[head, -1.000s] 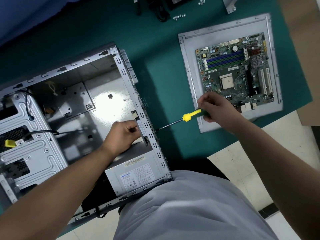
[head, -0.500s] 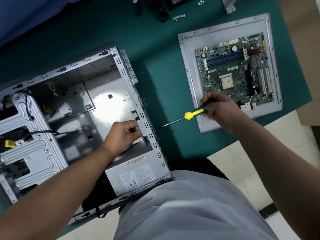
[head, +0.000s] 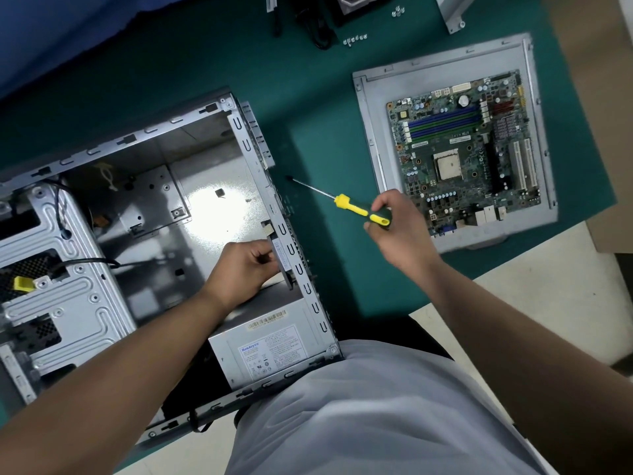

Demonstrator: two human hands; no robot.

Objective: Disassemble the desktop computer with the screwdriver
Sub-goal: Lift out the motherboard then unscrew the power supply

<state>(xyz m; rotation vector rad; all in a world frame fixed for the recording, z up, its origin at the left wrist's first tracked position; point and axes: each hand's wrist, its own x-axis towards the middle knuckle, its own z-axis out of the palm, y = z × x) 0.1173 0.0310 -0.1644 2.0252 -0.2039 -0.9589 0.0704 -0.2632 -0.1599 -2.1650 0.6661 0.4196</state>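
The open grey computer case (head: 144, 214) lies on its side on the green mat. A power supply (head: 270, 347) with a white label sits in its near corner. My left hand (head: 245, 265) is inside the case, fingers curled round a small part against the rear wall (head: 274, 200). My right hand (head: 397, 221) grips the yellow and green screwdriver (head: 356, 209) to the right of the case. Its shaft points up and left, with the tip close to the rear wall, higher than my left hand.
A motherboard (head: 462, 156) lies on a grey side panel (head: 373, 132) at the right. Loose screws (head: 354, 39) and black cables (head: 315, 25) lie at the far edge. A drive cage (head: 58, 279) with a yellow clip fills the case's left part.
My right hand has swung the screwdriver: its tip left the lower spot on the rear wall and now points higher up the wall. My left hand stays in place.
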